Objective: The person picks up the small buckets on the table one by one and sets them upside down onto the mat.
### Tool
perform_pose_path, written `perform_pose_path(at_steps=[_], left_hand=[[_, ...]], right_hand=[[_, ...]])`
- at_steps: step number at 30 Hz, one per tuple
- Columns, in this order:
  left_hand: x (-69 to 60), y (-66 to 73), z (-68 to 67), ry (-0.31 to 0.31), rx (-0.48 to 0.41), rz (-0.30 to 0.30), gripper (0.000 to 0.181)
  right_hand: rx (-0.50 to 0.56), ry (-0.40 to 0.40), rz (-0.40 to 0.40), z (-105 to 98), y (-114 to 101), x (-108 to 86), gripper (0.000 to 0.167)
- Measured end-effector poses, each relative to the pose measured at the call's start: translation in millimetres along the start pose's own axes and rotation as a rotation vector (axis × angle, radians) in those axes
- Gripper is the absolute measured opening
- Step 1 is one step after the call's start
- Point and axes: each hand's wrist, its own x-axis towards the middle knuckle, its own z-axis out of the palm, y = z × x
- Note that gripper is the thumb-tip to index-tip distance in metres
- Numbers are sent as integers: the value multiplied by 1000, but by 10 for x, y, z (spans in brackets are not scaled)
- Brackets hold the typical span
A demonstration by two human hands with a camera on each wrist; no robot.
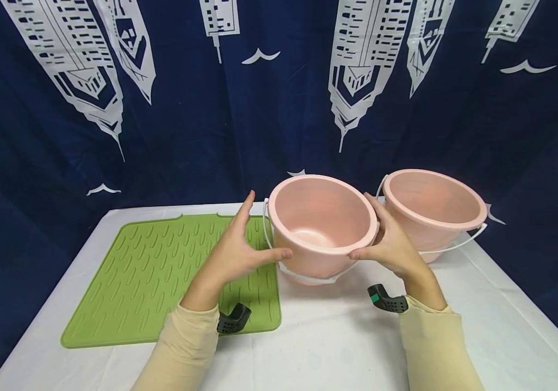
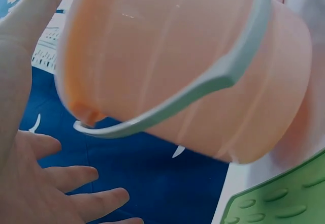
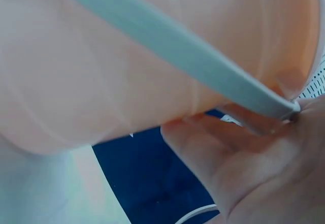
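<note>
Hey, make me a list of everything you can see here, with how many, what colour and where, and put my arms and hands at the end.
Centre bucket: one, pink, between the hands
Right bucket: one, pink, far right of the table
Bucket handles: two, white, one on each bucket
Ridged mat: one, green, left side of the table
Table: one, white, under the mat
Curtain: one, navy with white prints, behind the table
Wrist pieces: two, black, one at each cuff
Sleeves: two, cream, one on each forearm
Left hand: one, bare, centre bucket's left side
Right hand: one, bare, centre bucket's right side
</note>
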Motion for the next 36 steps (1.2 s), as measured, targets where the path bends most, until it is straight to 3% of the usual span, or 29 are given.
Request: perform_pose_path(at_steps=[6,17,26,36], left_hand=[[12,-16,-10,-14,-68,33,133],[23,-21,-21,-64,-113,129,149],[33,-41,20,-116,-347,228,146],[7,14,69,-70,-364,200,140]], right_hand=[[157,-85,-56,36,34,6,141],[192,-185,-121,41,90,28,141],[196,-205,-136,54,73,24,140],[197,-262,-96,49,134,20,139]])
